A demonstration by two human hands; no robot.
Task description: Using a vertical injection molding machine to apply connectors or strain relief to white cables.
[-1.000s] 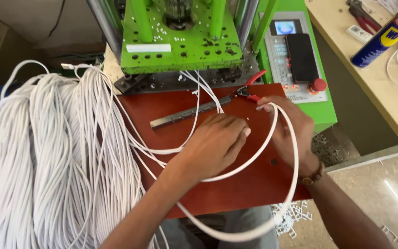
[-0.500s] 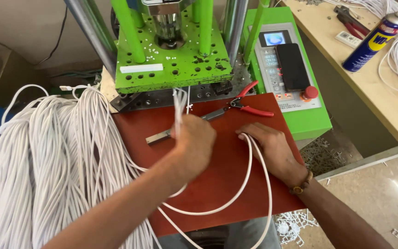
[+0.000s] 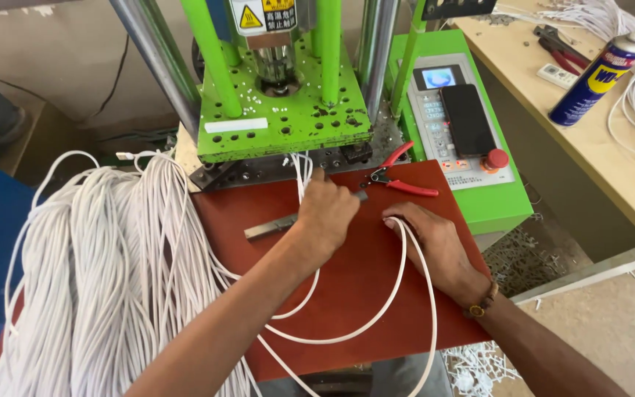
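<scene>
My left hand [image 3: 326, 213] is closed on the ends of thin white cables [image 3: 303, 167] and holds them up at the gap under the green press machine [image 3: 281, 121]. My right hand [image 3: 431, 242] rests flat on the red work plate [image 3: 347, 294], fingers curled on a loop of white cable [image 3: 387, 309] that sags toward me. A big bundle of white cables [image 3: 104, 272] lies at the left. A flat metal bar [image 3: 270, 228] lies under my left hand.
Red-handled pliers [image 3: 402, 182] lie on the plate's far edge. A control panel with a small screen, a dark phone [image 3: 467, 117] and a red button [image 3: 497, 157] stands at the right. On the wooden bench, a blue spray can [image 3: 597, 73] and more cables.
My left hand has moved forward from the plate's middle to the machine's opening with the cable ends. My right hand has lowered onto the plate with the loop.
</scene>
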